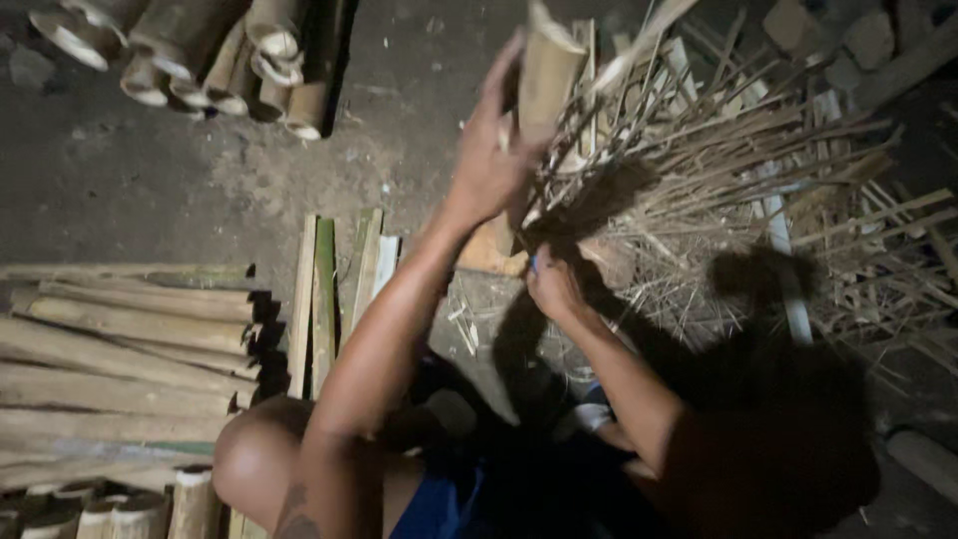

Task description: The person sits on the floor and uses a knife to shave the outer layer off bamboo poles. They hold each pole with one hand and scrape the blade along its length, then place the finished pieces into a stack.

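My left hand (491, 150) is raised and grips a pale split bamboo piece (549, 75) that stands nearly upright. Below it my right hand (552, 287) is closed around the handle of a dark tool; the blade is hard to make out against the shadow. Both hands work just left of a heap of thin bamboo slivers (738, 170). A flat wooden block (484, 255) lies on the ground under the hands.
Split bamboo slats (339, 289) lie on the ground by my knee (254, 454). Long bamboo halves (120, 349) are stacked at the left. Round bamboo tube sections (210, 60) lie at the top left, more at the bottom left (120, 514). Stones (858, 40) sit top right.
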